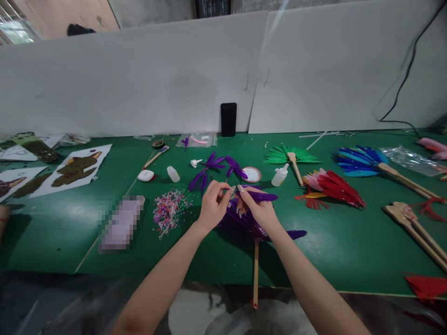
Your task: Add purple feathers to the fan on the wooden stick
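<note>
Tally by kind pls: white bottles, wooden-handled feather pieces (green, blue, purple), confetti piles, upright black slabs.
White bottles: 2
Green feather piece: 1
Blue feather piece: 1
Purple feather piece, at the hands: 1
Confetti pile: 1
Upright black slab: 1
Total: 7, hands not counted

Left fingers (226, 197) near right fingers (247, 197) — purple feathers (245, 223) below.
</note>
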Demonstrator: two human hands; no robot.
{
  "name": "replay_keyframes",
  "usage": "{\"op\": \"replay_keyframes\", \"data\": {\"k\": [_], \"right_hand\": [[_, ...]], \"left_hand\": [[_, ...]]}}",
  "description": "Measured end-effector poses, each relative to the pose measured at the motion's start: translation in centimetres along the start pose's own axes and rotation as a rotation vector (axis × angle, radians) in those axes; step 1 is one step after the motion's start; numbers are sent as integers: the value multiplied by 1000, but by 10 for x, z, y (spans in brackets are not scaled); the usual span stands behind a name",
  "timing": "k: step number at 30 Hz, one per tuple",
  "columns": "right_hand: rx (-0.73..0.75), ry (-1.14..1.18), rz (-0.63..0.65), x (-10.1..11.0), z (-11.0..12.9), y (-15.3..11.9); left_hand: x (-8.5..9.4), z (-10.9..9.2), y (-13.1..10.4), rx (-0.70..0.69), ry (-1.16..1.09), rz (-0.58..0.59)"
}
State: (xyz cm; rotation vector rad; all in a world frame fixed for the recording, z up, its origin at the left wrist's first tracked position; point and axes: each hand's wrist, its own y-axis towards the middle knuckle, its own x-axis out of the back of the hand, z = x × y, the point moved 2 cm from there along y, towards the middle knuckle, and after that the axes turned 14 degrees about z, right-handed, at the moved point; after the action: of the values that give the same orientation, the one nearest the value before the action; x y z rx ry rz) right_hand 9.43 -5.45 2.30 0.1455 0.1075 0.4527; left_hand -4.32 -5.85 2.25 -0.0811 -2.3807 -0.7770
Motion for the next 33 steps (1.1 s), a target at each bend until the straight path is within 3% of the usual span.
{"op": "replay_keyframes", "data": {"k": [33], "right_hand": [[35,-190,-51,-1,1,-3]], "left_hand": [[-7,6,-4,16,-19,116]]}}
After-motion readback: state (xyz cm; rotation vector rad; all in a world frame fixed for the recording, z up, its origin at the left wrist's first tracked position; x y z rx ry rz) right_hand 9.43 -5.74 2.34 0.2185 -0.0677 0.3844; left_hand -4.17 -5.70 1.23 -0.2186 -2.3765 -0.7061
